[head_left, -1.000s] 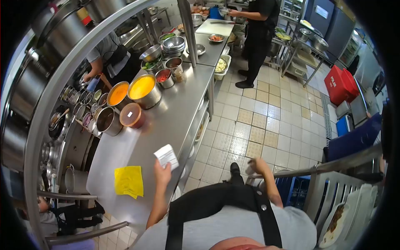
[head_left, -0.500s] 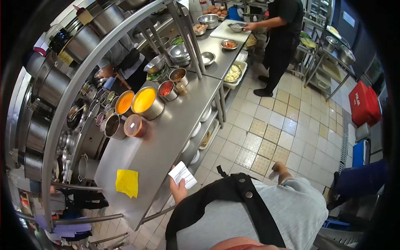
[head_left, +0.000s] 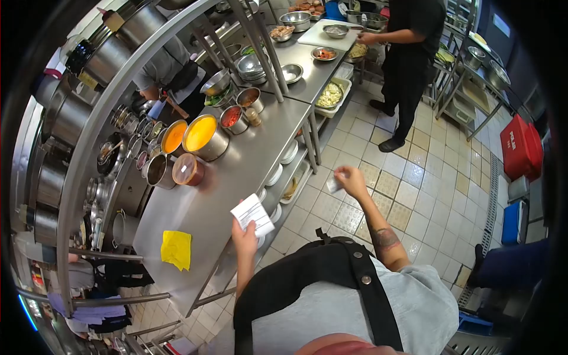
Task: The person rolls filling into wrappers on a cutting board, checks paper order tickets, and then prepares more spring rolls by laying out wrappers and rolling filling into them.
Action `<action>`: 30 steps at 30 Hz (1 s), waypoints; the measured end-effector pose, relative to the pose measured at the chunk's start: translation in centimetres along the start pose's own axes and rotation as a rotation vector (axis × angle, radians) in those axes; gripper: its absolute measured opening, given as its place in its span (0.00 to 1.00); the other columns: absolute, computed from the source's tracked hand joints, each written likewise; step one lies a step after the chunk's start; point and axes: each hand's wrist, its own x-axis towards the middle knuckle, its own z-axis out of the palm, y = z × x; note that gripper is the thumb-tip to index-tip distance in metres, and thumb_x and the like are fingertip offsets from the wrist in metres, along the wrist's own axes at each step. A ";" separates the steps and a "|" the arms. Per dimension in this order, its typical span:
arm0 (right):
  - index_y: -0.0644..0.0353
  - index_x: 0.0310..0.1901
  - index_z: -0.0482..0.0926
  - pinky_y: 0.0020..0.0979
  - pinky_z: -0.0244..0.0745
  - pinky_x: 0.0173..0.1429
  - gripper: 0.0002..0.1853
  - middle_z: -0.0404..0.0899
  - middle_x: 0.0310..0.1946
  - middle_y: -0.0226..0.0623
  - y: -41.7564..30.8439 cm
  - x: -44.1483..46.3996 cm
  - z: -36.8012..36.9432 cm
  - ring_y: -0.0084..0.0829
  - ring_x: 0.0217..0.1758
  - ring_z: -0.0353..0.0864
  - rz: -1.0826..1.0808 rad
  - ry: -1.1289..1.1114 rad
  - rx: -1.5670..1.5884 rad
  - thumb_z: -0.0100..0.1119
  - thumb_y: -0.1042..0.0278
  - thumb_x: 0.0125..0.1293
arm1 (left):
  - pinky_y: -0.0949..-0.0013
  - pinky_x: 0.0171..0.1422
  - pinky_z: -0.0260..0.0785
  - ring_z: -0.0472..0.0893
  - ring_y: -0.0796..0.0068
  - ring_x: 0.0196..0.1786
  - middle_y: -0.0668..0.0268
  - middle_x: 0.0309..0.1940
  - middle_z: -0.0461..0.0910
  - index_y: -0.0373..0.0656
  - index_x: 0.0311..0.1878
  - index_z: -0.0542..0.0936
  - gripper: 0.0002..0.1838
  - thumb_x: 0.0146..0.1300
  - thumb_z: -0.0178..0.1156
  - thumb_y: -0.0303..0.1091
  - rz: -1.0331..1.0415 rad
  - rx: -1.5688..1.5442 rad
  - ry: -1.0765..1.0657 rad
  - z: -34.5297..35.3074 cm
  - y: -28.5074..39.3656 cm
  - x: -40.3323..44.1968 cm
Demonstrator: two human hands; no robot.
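My left hand [head_left: 244, 238] grips a white paper slip with printed lines [head_left: 252, 215] at the edge of the steel counter, thumb on top. My right hand [head_left: 353, 180] is raised over the tiled floor, fingers pinched on a small whitish, partly see-through piece [head_left: 333, 185]; its kind is unclear. A yellow cloth [head_left: 176, 250] lies on the counter left of my left hand. Farther up the counter stand a lidded plastic tub [head_left: 188, 170], a pot of yellow liquid [head_left: 205, 137], a pot of orange liquid [head_left: 174, 138] and a container of chopped red food [head_left: 234, 118].
A co-worker in black [head_left: 411, 59] stands at the far end by a white cutting board [head_left: 328, 34]. Another person [head_left: 171, 65] works behind the shelf frame [head_left: 127, 65]. Plates [head_left: 288, 152] sit under the counter. A red cooler [head_left: 520, 147] stands right.
My right hand has risen forward and left from beside my body, bringing the small whitish piece with it. My left hand and the slip have shifted slightly up. The co-worker's hand has left the bowl.
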 end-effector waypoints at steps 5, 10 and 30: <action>0.59 0.35 0.85 0.39 0.79 0.41 0.08 0.84 0.30 0.42 -13.9 0.0 -0.3 0.44 0.35 0.85 -0.277 -0.285 -0.184 0.64 0.66 0.57 | 0.68 0.61 0.71 0.80 0.69 0.56 0.57 0.54 0.80 0.33 0.67 0.69 0.29 0.59 0.51 0.16 -0.056 0.030 -0.159 6.0 1.9 -0.8; 0.58 0.35 0.85 0.38 0.80 0.41 0.07 0.84 0.32 0.42 -19.5 -1.9 1.2 0.44 0.34 0.85 -0.553 -0.334 -0.162 0.64 0.67 0.57 | 0.66 0.55 0.74 0.84 0.70 0.46 0.58 0.42 0.85 0.34 0.57 0.77 0.22 0.56 0.55 0.19 0.120 0.194 -0.036 5.6 4.0 0.7; 0.61 0.28 0.83 0.29 0.76 0.30 0.04 0.81 0.24 0.34 -26.3 2.4 -4.0 0.28 0.24 0.82 -0.607 0.394 0.113 0.69 0.72 0.54 | 0.64 0.48 0.78 0.84 0.64 0.44 0.53 0.45 0.82 0.30 0.54 0.75 0.16 0.62 0.58 0.20 0.334 0.414 0.612 -0.9 12.3 3.5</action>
